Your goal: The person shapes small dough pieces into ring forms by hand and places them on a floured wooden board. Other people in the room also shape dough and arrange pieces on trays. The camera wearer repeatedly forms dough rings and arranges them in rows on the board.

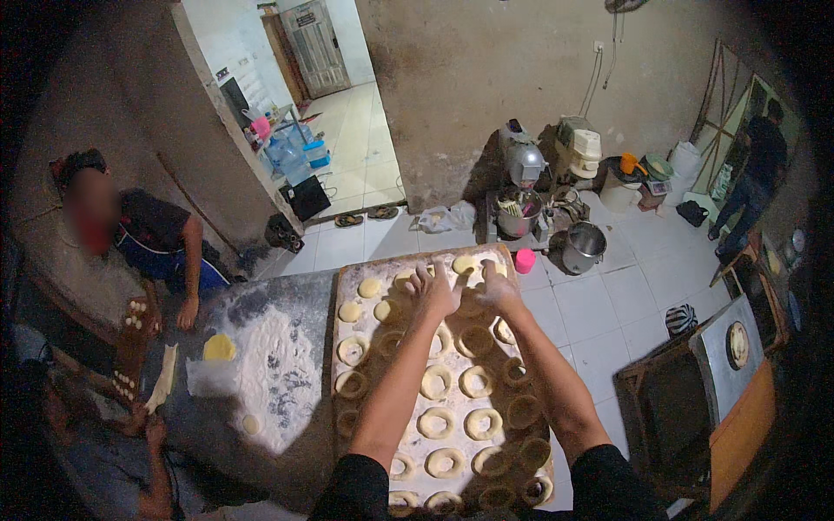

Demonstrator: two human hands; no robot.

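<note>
A floured board [356, 282] carries several rows of pale dough rings [437, 365], with smooth dough discs [369, 287] along its far left and back. My left hand [434, 291] reaches over the back rows, its fingers spread and bent downward, close to the discs. Just to its right, my right hand [493, 288] curls its fingers down at the board's back right; whatever lies under those fingertips is hidden. My forearms and their shadows cover parts of the middle and right rows.
Left lies a steel table [226, 434] with flour and yellow dough [219, 346]; co-workers [156, 217] work beside it. Behind are a mixer [521, 204], metal pot [584, 247] and doorway [365, 130]. Another person [756, 165] stands far right, above a side table [730, 408].
</note>
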